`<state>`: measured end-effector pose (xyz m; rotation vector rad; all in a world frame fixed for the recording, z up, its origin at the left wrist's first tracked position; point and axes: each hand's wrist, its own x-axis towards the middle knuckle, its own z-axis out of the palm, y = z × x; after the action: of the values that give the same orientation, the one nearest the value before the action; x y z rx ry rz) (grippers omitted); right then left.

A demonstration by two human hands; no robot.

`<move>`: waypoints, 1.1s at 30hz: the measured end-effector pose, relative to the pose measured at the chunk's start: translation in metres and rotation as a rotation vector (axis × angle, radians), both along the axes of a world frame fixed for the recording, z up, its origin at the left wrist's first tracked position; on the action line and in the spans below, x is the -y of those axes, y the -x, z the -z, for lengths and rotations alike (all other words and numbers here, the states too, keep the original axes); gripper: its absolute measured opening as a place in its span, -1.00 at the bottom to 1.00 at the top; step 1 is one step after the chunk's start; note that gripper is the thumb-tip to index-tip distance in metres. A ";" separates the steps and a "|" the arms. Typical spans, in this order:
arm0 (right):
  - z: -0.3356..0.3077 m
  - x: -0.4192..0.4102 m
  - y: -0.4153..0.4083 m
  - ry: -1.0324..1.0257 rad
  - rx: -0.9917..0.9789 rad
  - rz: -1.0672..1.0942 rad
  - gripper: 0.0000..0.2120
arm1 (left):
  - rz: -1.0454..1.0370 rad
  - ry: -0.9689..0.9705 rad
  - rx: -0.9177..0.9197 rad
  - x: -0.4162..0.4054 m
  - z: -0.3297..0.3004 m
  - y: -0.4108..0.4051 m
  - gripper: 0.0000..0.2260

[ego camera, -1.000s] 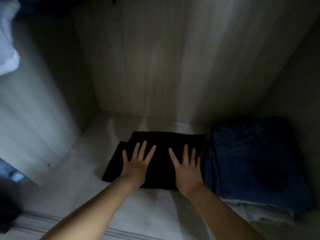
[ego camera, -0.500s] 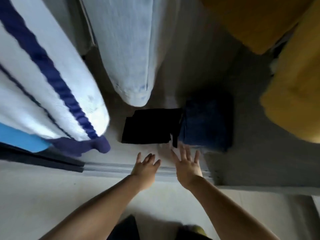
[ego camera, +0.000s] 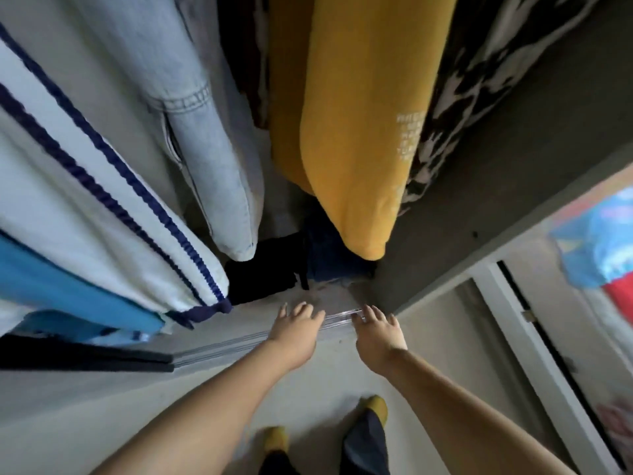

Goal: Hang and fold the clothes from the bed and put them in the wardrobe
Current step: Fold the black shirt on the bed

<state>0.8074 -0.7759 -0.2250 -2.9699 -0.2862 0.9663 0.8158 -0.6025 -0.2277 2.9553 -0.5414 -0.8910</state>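
Head view. The left hand [ego camera: 297, 332] and the right hand [ego camera: 379, 337] are both extended over the wardrobe's sliding-door track [ego camera: 239, 342]; fingers are spread and relaxed, and neither hand holds anything. On the wardrobe floor [ego camera: 329, 294], just behind the track, a folded black garment [ego camera: 263, 277] lies at the front edge. A folded dark blue garment [ego camera: 337, 260] lies touching its right side, close to the right wall [ego camera: 479, 186]. Above them hang a white garment with navy stripes [ego camera: 102, 200], a light blue denim piece [ego camera: 205, 149], a yellow garment [ego camera: 356, 132] and a black-and-white patterned garment [ego camera: 479, 63]. The hanging yellow garment partly covers the dark blue one. Feet in yellow socks [ego camera: 375, 406] stand on the room floor [ego camera: 102, 406] at the bottom edge.
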 end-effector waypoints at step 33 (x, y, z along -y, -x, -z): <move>-0.202 0.445 0.384 0.199 0.073 1.240 -0.78 | 0.962 0.313 0.081 0.523 -0.200 0.208 -0.73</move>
<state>0.4229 -1.2208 -0.0228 -2.4670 1.4985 0.6657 0.6083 -1.1255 -0.0273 2.3617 -1.9648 -0.5875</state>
